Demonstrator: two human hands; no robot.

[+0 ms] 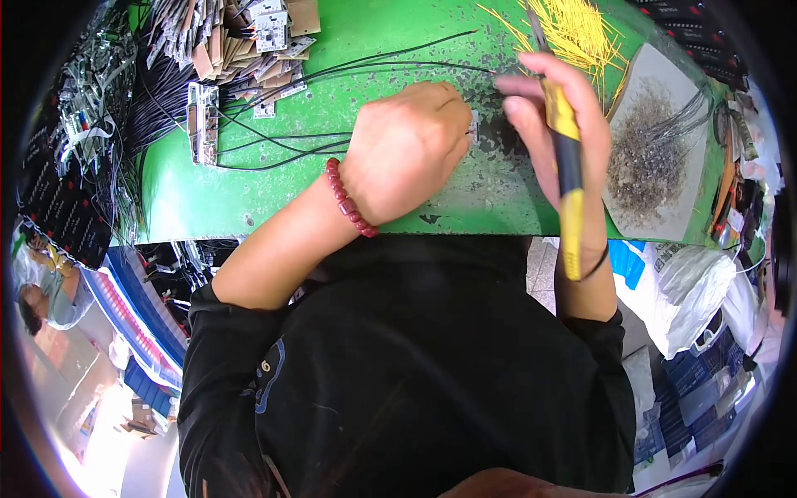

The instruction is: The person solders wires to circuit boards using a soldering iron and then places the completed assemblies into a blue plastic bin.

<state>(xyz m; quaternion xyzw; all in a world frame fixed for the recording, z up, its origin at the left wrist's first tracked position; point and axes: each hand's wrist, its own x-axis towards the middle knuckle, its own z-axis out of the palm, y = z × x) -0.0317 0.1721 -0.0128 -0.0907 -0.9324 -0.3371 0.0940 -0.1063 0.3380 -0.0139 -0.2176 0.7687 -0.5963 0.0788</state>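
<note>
My right hand grips a yellow-and-black tool, its long axis pointing away from me. Black wires on the green bench reach my nearer, curled left hand from the left; I cannot tell its grip.

We are curling our left hand into a loose fist over the green tabletop, its fingers mostly hiding from view, with black wires running toward them from the left and a small pale piece showing just beside them. With our right hand we are gripping a yellow-and-black handled tool, its metal shaft pointing away past the fingertips, near a heap of thin yellow wires. To the right of these fingers a grey tray is holding dark crumbs, while a pile of boards is lying beyond and left of our left fingers.
</note>
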